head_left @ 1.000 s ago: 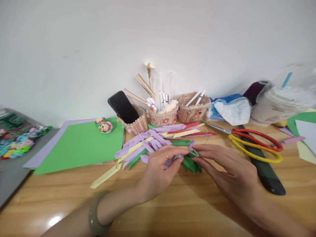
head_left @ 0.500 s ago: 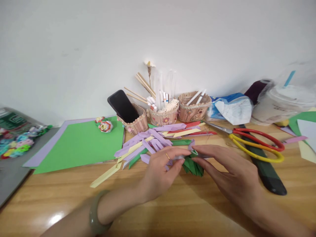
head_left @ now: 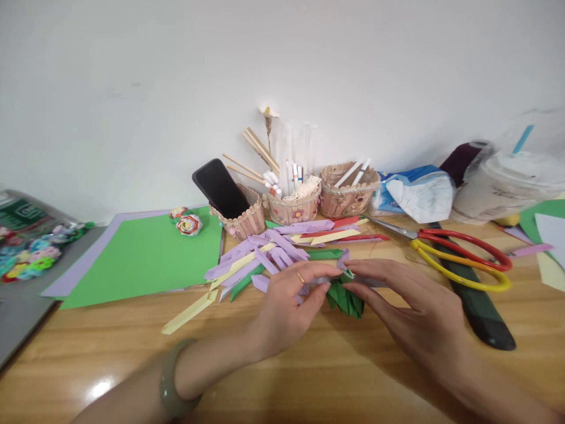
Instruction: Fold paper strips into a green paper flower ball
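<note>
Between my two hands is a green folded-paper piece, with a pale edge at its top and a bit of purple paper behind it. My left hand pinches it from the left between thumb and fingers. From the right, my right hand grips the same piece, thumb below and fingers above. The fingertips cover part of the folds. Just beyond my left hand lies a pile of folded paper strips in purple, yellow, green, white and red.
Scissors with red and yellow handles rest on a dark green-black tool at right. Green paper lies at left. Stick baskets stand by the wall, one holding a phone. A lidded cup stands far right.
Both hands stay almost in place on the green folded-paper piece. The view has shifted very slightly; nothing has been taken up or let go.
</note>
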Motion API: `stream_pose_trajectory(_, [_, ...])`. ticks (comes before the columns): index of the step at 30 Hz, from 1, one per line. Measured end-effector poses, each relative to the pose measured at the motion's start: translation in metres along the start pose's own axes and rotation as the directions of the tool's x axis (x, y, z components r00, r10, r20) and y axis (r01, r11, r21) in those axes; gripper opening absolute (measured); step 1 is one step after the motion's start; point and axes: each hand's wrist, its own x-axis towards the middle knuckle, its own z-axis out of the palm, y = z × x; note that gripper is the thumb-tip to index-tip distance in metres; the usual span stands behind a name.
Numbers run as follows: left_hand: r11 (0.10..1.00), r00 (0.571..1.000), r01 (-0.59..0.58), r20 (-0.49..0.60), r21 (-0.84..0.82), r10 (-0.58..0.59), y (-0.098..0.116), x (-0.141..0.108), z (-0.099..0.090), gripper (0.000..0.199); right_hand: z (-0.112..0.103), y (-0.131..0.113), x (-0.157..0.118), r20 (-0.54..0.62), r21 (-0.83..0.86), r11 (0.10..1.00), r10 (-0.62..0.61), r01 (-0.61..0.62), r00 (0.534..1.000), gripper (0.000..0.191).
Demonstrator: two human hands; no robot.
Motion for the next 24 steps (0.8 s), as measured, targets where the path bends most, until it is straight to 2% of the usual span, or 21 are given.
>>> stream_pose_trajectory(5, [0.994,0.995,0.093,0.041,-0.055,-0.091,0.001,0.002,0.000,0.018,0.000,0.000,-0.002,0.029,-0.017,0.999,0.036,-0.035,0.999,0.018])
stream_pose_trajectory(8, [0.995,0.997,0.067,0.046,-0.069,-0.063,0.001,0.003,0.000,0.013,-0.001,-0.001,-0.002,0.043,0.005,0.997,0.071,-0.071,0.997,0.014])
stream_pose_trajectory(11, [0.998,0.999,0.022,0.049,-0.058,-0.020,0.002,0.005,-0.002,0.009,-0.003,-0.004,0.001,0.086,0.087,0.991,0.097,-0.104,0.992,0.009])
stream_pose_trajectory(14, [0.990,0.994,0.052,0.099,-0.131,-0.040,0.006,0.008,-0.005,0.007,-0.006,-0.008,0.005,0.174,0.233,0.962,0.105,-0.144,0.979,0.008])
stream_pose_trajectory(18, [0.902,0.949,0.262,0.259,-0.342,-0.177,0.012,0.014,-0.011,0.009,-0.008,-0.012,0.009,0.346,0.361,0.868,0.216,-0.343,0.913,0.014])
stream_pose_trajectory(22, [0.796,0.887,0.429,0.366,-0.428,-0.282,0.010,0.016,-0.013,0.014,-0.007,-0.013,0.010,0.439,0.432,0.741,0.325,-0.514,0.837,0.021])
stream_pose_trajectory(24, [0.742,0.861,0.486,0.399,-0.462,-0.315,0.006,0.015,-0.012,0.017,-0.006,-0.013,0.011,0.473,0.486,0.651,0.366,-0.584,0.802,0.024])
